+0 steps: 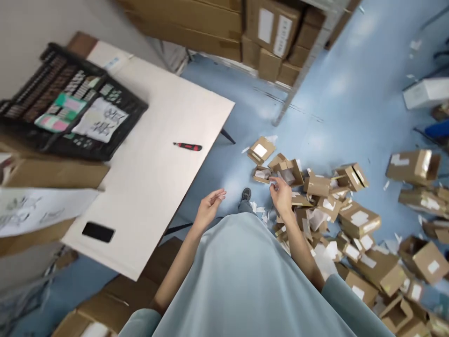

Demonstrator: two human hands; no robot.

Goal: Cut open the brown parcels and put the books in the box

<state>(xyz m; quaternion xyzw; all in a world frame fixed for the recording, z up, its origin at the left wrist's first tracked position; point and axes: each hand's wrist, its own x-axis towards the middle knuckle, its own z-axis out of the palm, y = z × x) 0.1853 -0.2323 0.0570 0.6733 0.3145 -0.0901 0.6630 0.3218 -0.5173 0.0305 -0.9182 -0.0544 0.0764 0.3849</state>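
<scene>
Okay, so both hands are up in the air in front of the light blue garment (pixel 242 281), and neither is touching the counter (pixel 159 112). The left hand (pixel 209 208) has its fingers loosely curled and parted, with nothing visible in them. The right hand (pixel 281 196) has thumb and index nearly together (can't tell if something tiny is pinched there, it's too small to make out). Past those fingertips, a small open carton (pixel 262 174) with pale wrapping inside lies on the blue floor (pixel 224 164), at the edge of a messy heap of opened cartons (pixel 317 185) and paper scraps. I'd expect that carton to be really light and a bit floppy around the flaps, so I'd grab it by two opposite side walls; tugging one flap could bend or tear it. The wrapping looks soft and crumply, so a light pinch should do. The other thing near the hands is the red-and-black cutter (pixel 191 147), lying flat on the counter beyond the left hand, near the long edge. It's probably light, stiff and pretty grippy, best taken around the middle of the red-and-black handle, well away from the narrow tip (whether a blade is out, I can't tell). Also up there: a black phone (pixel 98 231) lying flat, and a black crate (pixel 119 135) with handwritten paper on it.
</scene>
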